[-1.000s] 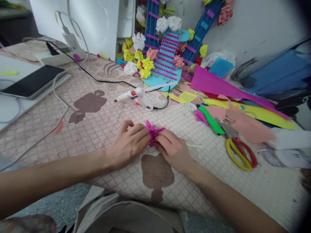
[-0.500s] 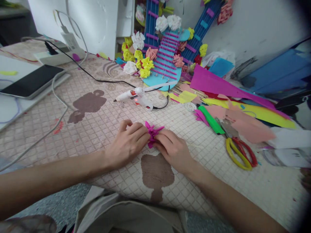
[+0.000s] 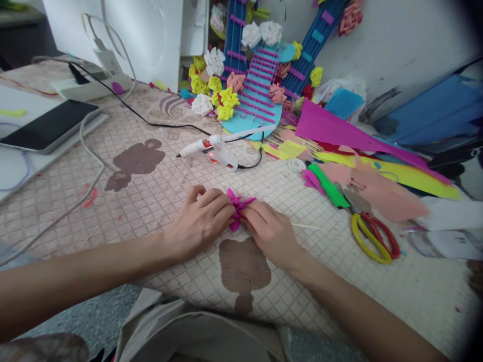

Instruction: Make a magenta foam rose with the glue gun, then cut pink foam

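Between my two hands is a magenta paper flower [image 3: 236,207] with pointed petals, close above the patterned tablecloth. My left hand [image 3: 204,221] pinches its left side with closed fingers. From the right, the fingertips of my right hand [image 3: 269,231] grip the other side. A thin pale stick [image 3: 305,225] pokes out beyond my right hand; whether it joins the flower is hidden. Past my hands lies a white glue gun [image 3: 211,150] on its side, with a small red light on and its nozzle toward the left.
Scissors [image 3: 372,236] with yellow and red handles and a green cutter [image 3: 327,185] lie at right, beside paper scraps [image 3: 392,193]. Cardboard models with paper flowers [image 3: 252,95] stand at the back. A phone [image 3: 51,125], a power strip [image 3: 86,88] and a grey cable [image 3: 92,186] are at left.
The magenta flower has turned slightly between my fingers, and its petals look more spread. More of the pale stick shows to the right of my right hand.
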The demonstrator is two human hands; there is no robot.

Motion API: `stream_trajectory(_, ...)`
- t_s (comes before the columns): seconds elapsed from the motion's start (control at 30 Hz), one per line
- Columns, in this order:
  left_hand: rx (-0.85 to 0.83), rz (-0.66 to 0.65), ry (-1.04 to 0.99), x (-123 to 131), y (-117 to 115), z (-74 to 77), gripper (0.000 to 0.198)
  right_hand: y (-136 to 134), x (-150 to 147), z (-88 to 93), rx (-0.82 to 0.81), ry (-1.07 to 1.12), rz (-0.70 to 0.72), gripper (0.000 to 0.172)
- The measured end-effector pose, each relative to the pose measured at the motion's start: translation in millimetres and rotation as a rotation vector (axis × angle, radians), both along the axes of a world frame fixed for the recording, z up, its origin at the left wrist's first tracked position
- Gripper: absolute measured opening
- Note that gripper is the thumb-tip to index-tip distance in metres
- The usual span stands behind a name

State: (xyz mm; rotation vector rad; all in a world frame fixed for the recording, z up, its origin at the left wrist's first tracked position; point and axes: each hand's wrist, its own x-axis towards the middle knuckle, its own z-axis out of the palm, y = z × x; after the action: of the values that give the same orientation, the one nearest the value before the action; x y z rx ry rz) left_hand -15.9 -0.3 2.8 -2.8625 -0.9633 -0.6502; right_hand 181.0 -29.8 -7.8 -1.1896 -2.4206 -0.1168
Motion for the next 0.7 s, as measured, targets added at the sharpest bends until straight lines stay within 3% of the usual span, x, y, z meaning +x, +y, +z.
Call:
stream_trajectory(0.4, 0.034, -0.004, 0.019, -0.9, 0.1, -0.8, 0.021, -0.9, -1.3, 0.9, -0.034, 0.077, -0.01, 0.02)
stream_trajectory(0.7, 0.003, 0.007, 0.022, 0.3, 0.3, -1.6, 0.02, 0.2, -2.1, -1.4, 0.025, -0.035, -0.02, 0.022)
